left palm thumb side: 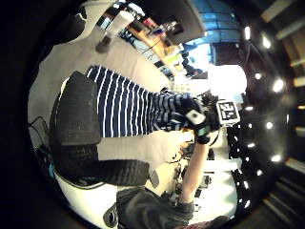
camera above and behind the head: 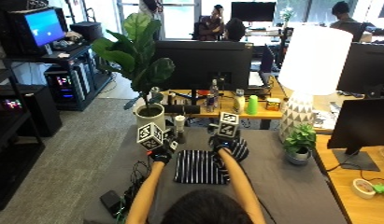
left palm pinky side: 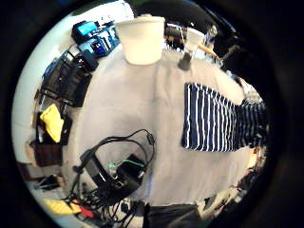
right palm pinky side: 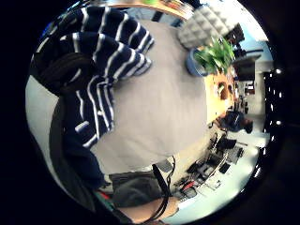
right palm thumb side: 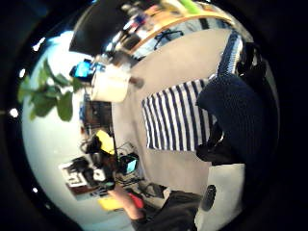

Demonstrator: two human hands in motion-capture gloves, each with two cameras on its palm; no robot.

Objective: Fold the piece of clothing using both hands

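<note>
Right, from my seat: left hand (camera above and behind the head: 160, 154) hovers over the grey table (camera above and behind the head: 291, 186), just beside the garment's near-left edge, fingers relaxed and holding nothing. The navy white-striped garment (camera above and behind the head: 197, 170) lies folded flat mid-table. Over on the right, my right hand (camera above and behind the head: 221, 145) has a bunched end lifted, fingers curled round the cloth.

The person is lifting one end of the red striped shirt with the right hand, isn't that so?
Not quite: the striped shirt is dark blue and white, not red, as the outside view shows. The right hand does hold one bunched end of it above the table.
</note>
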